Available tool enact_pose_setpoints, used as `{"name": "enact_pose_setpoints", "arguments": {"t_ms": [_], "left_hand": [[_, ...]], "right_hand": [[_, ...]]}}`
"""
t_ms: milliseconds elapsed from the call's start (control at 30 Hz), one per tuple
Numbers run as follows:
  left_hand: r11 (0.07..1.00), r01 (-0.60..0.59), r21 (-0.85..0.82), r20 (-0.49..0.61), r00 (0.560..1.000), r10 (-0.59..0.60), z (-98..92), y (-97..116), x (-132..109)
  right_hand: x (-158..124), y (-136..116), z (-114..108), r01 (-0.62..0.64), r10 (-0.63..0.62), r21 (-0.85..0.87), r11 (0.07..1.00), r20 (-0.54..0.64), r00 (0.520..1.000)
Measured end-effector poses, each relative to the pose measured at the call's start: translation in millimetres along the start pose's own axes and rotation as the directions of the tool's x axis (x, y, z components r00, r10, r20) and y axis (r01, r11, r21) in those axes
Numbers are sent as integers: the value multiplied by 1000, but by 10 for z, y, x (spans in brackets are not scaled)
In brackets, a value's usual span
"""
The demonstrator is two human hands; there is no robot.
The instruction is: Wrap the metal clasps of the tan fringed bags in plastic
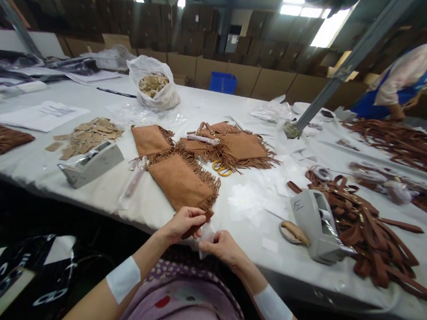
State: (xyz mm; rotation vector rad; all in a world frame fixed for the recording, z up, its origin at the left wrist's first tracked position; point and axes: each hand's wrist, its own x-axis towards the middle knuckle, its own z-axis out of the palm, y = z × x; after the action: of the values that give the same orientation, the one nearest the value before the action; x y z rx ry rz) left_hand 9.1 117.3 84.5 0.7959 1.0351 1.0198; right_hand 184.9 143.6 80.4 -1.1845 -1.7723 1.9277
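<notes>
Evidently, left hand [184, 223]: we pinched a brown strap [192, 230] by the table [240, 228]; a loose grip could have dropped it.
Right hand [223, 247]: we held whitish wrap [208, 232] narrowly, touching or just beside the strap; a hard tug might have torn it.
Fringed bag [181, 181]: it lay just beyond our left hand; snagged fringe could have dragged it.
Tan-handled scissors [296, 233]: right of our right hand, a stray elbow might have knocked them.

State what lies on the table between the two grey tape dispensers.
Along the straight line in the head view, left to right: a narrow wrapped item, a brown fringed pouch, thin white sheets and tan-handled scissors.
</notes>
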Motion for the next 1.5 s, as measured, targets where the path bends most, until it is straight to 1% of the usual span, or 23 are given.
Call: {"name": "enact_pose_setpoints", "arguments": {"t_ms": [67,167,200,267,300,333,400,433,467,567,700,867,967,1133,1233,1333,1433,1500], "left_hand": [[1000,3,22,3,1000,-3,-16,-9,2],[999,4,40,-2,1000,-4,-9,-2,8],[999,1,42,-7,1000,-1,-3,7,9],[999,-13,52,-46,999,15,4,31,1],[998,-24,63,-78,997,29,3,43,-8],[996,-39,75,-111,993,47,-1,51,-19],[992,-81,97,-162,982,96,-17,52,-47],[989,-104,105,-172,978,121,-26,42,-60],[986,-123,109,-171,975,140,-34,26,-72],[980,-145,133,-154,974,165,-46,-40,-93],[975,-133,180,-144,977,160,-33,-96,-97],[966,-134,223,-146,975,169,-51,-119,-69],[960,-133,245,-154,973,174,-83,-142,-40],[959,-133,251,-170,969,179,-89,-132,-19],[959,-157,234,-189,961,204,-65,-107,-17],[954,-192,232,-185,954,237,-39,-100,-4],[952,-206,228,-157,957,245,-15,-103,32],[945,-217,245,-129,958,254,-1,-92,51]], "right_hand": [[-24,-6,1,13,-13,17,1000,22,1000],[-40,-31,-26,-16,14,57,998,32,999],[-32,-39,-38,-26,25,91,996,5,1000],[4,-55,-66,-26,54,243,970,-112,992],[31,-63,-82,-9,84,365,931,-189,978],[61,-73,-100,21,124,493,870,-259,958],[127,-96,-131,98,200,678,728,-347,916],[159,-110,-140,127,222,724,678,-367,903],[189,-125,-142,150,232,745,650,-382,895],[260,-180,-107,182,229,758,626,-401,887],[322,-254,-21,187,216,733,654,-418,882],[371,-306,30,182,218,736,652,-411,885],[382,-322,44,184,185,697,693,-419,889],[395,-332,86,210,134,626,751,-455,880],[398,-313,118,233,40,520,822,-461,887],[375,-282,133,239,-63,336,911,-460,886],[342,-258,127,193,-96,162,968,-473,876],[320,-263,124,170,-100,117,978,-452,886]]}}
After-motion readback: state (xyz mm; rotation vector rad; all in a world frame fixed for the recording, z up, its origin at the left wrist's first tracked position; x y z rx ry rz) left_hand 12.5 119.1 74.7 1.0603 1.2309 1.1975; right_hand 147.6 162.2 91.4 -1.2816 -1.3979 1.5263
